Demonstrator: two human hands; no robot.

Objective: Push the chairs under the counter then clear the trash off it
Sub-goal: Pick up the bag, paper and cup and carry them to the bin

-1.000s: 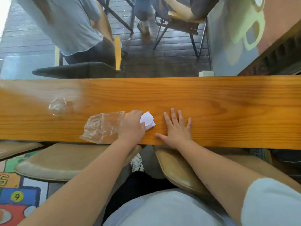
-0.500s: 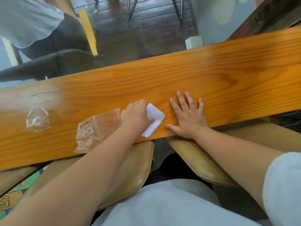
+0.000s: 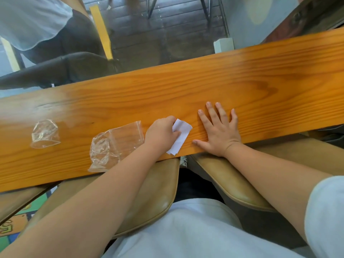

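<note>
A long wooden counter (image 3: 242,86) crosses the view. My left hand (image 3: 161,134) is closed on a folded white paper (image 3: 180,138) near the counter's front edge. A clear plastic bag (image 3: 113,148) lies just left of that hand. A smaller crumpled clear wrapper (image 3: 45,134) lies farther left. My right hand (image 3: 218,131) rests flat on the wood, fingers spread, holding nothing. Two tan chair seats (image 3: 152,194) (image 3: 232,183) sit partly under the counter in front of me.
Beyond the counter is glass, with a seated person (image 3: 37,21) and a dark chair (image 3: 55,71) behind it. A small white block (image 3: 223,45) stands at the counter's far edge. A colourful play mat (image 3: 16,224) covers the floor at lower left.
The view has tilted and shifted down toward the counter. The white paper has slid nearer the front edge under my left hand. My right hand stays flat.
</note>
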